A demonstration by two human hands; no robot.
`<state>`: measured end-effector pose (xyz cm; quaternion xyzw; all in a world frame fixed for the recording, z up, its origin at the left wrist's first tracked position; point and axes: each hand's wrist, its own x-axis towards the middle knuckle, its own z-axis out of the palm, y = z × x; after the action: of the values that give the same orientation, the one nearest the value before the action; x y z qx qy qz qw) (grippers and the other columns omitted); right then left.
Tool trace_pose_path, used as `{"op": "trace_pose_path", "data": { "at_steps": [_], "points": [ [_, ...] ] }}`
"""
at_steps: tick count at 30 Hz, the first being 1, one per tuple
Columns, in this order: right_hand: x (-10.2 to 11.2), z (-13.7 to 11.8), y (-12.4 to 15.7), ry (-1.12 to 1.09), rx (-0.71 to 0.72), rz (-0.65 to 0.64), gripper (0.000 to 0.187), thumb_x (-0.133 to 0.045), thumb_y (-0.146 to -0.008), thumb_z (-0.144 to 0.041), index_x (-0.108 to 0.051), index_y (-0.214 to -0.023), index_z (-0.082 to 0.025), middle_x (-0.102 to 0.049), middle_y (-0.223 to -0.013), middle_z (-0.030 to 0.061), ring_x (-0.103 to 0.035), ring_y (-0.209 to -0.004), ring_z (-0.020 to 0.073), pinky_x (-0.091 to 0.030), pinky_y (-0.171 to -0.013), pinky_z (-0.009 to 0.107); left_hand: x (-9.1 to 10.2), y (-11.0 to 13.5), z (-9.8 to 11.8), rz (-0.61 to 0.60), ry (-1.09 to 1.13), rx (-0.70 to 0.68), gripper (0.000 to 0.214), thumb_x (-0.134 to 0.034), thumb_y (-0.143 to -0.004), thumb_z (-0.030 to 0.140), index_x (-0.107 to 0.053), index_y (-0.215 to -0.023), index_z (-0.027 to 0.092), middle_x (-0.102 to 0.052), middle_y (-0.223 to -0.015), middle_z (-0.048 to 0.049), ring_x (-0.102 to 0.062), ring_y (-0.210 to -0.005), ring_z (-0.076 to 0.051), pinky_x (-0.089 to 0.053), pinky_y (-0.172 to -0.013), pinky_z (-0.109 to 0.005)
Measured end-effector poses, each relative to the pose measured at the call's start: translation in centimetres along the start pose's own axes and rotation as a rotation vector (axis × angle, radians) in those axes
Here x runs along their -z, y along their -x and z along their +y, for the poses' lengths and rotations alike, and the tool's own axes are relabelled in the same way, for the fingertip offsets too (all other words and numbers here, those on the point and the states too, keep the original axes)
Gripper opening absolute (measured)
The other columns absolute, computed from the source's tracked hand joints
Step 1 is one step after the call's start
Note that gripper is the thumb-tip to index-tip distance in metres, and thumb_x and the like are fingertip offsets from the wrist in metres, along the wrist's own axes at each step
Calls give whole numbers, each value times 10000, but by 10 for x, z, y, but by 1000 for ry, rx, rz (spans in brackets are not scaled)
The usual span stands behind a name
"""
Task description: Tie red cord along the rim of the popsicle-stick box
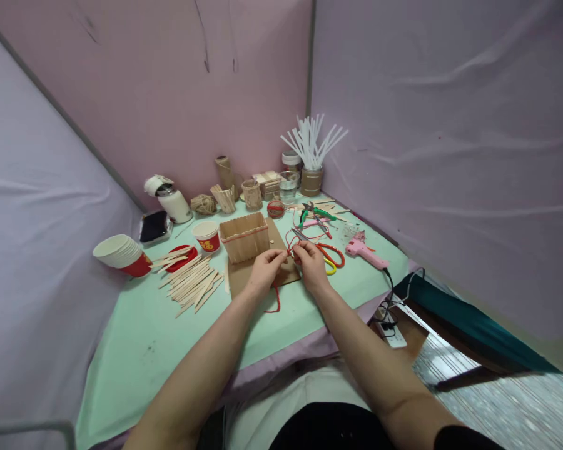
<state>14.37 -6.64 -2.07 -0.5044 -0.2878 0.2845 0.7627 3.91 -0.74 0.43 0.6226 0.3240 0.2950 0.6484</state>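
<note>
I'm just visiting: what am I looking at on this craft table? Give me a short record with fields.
Left hand: pinches a red string above the cardboard sheet
Right hand: pinches the same string, close beside the left
Behind the hands: open box standing on the cardboard
Left side: loose wooden sticks; stacked paper cups lying on their side
Right side: scissors; pink glue gun
Surface: green table
</note>
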Motion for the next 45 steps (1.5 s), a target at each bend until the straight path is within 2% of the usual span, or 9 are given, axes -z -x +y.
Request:
{"op": "trace_pose_path", "data": {
  "at_steps": [5, 8, 14, 19, 24, 30, 35, 41, 45],
  "points": [
    [-1, -2, 0, 9, 9, -53, 205, -585, -722, -386, -526, -693, -192, -449, -559, -53, -365, -500, 87, -294, -483, 226, 2, 0, 0, 69, -86, -86, 320, -658, -651, 444, -680, -739, 138, -605, -656, -13, -449, -524, -81, -345, -519, -211],
    [-2, -3, 0, 39, 45, -17, 193, -597, -712, -369, -525, -747, -193, -484, -611, -44, -401, -536, 95, -325, -512, 228, 3, 0, 2, 120, -136, -134, 290, -647, -667, 415, -690, -744, 138, -621, -658, -23, -508, -601, -116, -387, -590, -231],
    [-4, -7, 8, 221, 318, 84, 157, -600, -737, -293, -476, -752, -198, -452, -730, -25, -439, -622, 99, -382, -588, 240, 5, 1, 5, 177, -237, -236, 232, -614, -709, 337, -705, -786, 137, -673, -742, -50, -568, -711, -153, -421, -675, -261],
    [-6, -14, 15, 436, 462, 46, 85, -551, -785, -263, -596, -790, -191, -457, -821, 12, -444, -618, 100, -398, -562, 255, 5, 2, 3, 210, -291, -336, 197, -599, -737, 302, -702, -786, 142, -679, -786, -60, -584, -752, -160, -429, -716, -270],
    [-7, -13, 14, 484, 461, 77, 132, -539, -805, -265, -644, -852, -201, -472, -837, 19, -458, -617, 101, -418, -568, 262, 4, 3, 1, 202, -343, -416, 192, -575, -771, 297, -702, -802, 156, -660, -769, -48, -570, -730, -147, -423, -699, -262],
    [-6, -10, 12, 502, 422, 102, 150, -534, -810, -294, -644, -815, -193, -487, -811, 20, -472, -634, 113, -423, -572, 263, 4, 3, 1, 193, -363, -431, 161, -575, -776, 263, -700, -810, 168, -646, -746, -34, -567, -721, -141, -424, -693, -258],
    [-5, -8, 11, 485, 380, 53, 179, -512, -825, -299, -661, -831, -199, -537, -795, 29, -525, -729, 146, -447, -643, 281, 3, 5, 1, 188, -394, -502, 150, -566, -790, 248, -694, -816, 175, -653, -775, -37, -579, -740, -141, -434, -705, -260],
    [-3, -4, 6, 392, 337, -40, 227, -504, -828, -325, -680, -909, -208, -601, -880, 55, -563, -889, 183, -451, -826, 335, 4, 4, 0, 167, -434, -541, 153, -558, -799, 248, -692, -821, 178, -649, -782, -39, -577, -733, -138, -436, -699, -259],
    [-2, -2, 2, 292, 256, -73, 261, -533, -793, -364, -686, -932, -205, -627, -891, 50, -571, -870, 186, -456, -801, 343, 4, 4, 0, 156, -438, -536, 156, -559, -794, 261, -691, -801, 179, -637, -760, -39, -569, -721, -141, -429, -693, -260]
  ]
}}
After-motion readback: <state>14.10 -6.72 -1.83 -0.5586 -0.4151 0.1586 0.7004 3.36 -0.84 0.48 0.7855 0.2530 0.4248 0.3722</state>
